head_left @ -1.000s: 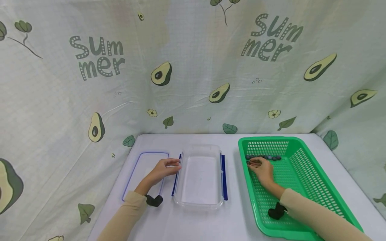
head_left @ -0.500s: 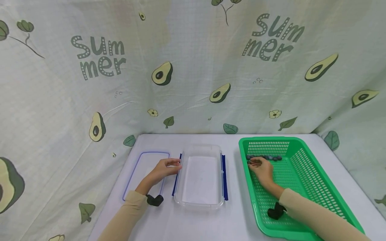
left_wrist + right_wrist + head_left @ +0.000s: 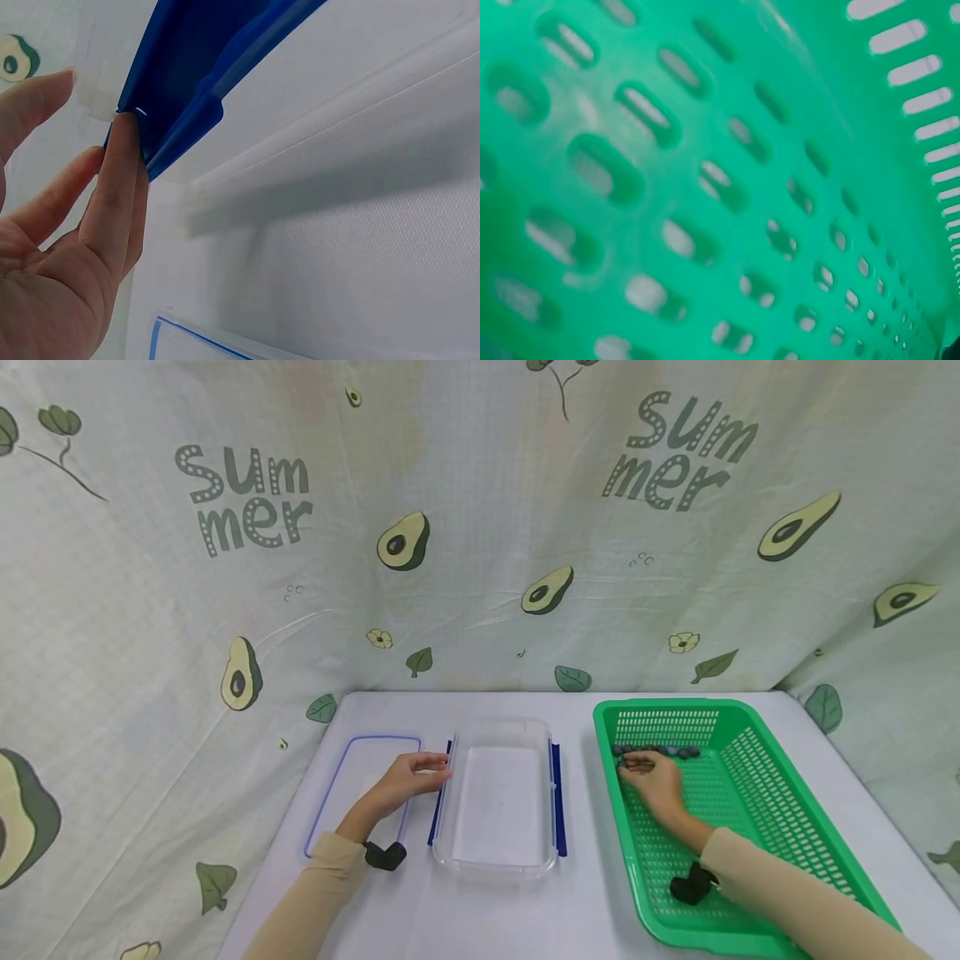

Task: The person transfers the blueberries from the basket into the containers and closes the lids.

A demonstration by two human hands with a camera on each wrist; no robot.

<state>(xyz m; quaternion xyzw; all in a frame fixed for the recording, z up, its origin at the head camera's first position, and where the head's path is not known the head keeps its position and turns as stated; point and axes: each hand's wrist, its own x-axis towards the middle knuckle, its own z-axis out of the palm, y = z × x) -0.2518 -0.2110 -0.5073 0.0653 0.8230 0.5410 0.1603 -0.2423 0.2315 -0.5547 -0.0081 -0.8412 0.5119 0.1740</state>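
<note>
A clear plastic container [image 3: 497, 866] with blue side clips stands at the middle of the white table. My left hand [image 3: 408, 779] lies beside it, and its straight fingers [image 3: 112, 195] touch the edge of the left blue clip [image 3: 187, 82]. My right hand [image 3: 654, 783] is inside the green basket [image 3: 757, 793], near its far left corner. Its fingers are bent down over a row of small dark blue berries [image 3: 671, 751]. Whether a berry sits between them is hidden. The right wrist view shows only the basket's slotted wall [image 3: 705, 187].
The container's flat lid [image 3: 360, 764], edged in blue, lies on the table to the left, partly under my left forearm. An avocado-print curtain [image 3: 480, 527] closes off the back and both sides. The table's front edge is near my arms.
</note>
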